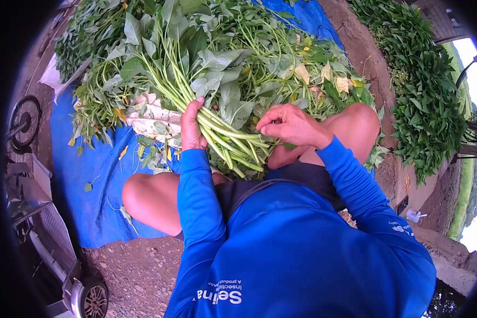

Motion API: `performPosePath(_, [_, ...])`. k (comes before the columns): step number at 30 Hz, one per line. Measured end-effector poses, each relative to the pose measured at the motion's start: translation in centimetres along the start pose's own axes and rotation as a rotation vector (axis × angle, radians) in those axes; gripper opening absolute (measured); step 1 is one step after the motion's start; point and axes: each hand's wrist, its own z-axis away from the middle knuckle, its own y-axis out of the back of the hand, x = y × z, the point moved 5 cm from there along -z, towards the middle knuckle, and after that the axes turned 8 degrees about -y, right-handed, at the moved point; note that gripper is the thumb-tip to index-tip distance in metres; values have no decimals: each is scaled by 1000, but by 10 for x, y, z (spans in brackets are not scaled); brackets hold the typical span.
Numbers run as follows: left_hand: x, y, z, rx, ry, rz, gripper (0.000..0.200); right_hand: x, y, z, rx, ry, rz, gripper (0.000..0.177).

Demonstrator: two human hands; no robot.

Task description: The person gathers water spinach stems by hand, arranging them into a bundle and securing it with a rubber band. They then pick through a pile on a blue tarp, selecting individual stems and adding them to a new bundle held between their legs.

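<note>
At the left, the left hand (192,127) is clamped round a bunch of leafy stems (233,140) held above the blue tarp (85,175); a slack grip could let stems slide out and scatter. Just right of it, the right hand (291,126) has its fingers pinched together at the cut ends, where a hard tug could snap a stem

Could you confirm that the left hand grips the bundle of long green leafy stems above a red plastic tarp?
Not quite: the head view shows the plastic tarp is blue, not red; the left hand does grip the bundle of long green leafy stems.
</note>
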Motion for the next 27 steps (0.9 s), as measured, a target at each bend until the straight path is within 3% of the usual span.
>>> performPosePath(4, [5, -9, 5, -3, -47, 30, 38, 7, -31, 0, -92, -48, -52, 22])
performPosePath(10, [9, -9, 8, 9, -71, 0, 38, -10, -24, 19, 69, 29, 109, 33])
performPosePath(13, [11, -7, 10, 11, -79, -17, 38, 0, -30, 27, -90, -171, -210, 32])
performPosePath(16, [15, -11, 11, 14, -85, 36, 37, -21, -22, 47, -125, -62, -2, 30])
performPosePath(19, [23, -22, 16, -19, -103, 75, 36, -31, 17, 47, 449, 30, -111, 20])
performPosePath(22, [25, -40, 23, -80, -106, 85, 37, -70, 12, 42, 413, 218, -70, 21])
performPosePath(25, [25, -50, 31, -143, -51, 65, 37, -90, -4, 18, 355, 484, 183, 23])
performPosePath(27, [23, -54, 32, -147, -67, 43, 35, -93, -6, 16, 261, 373, 256, 24])
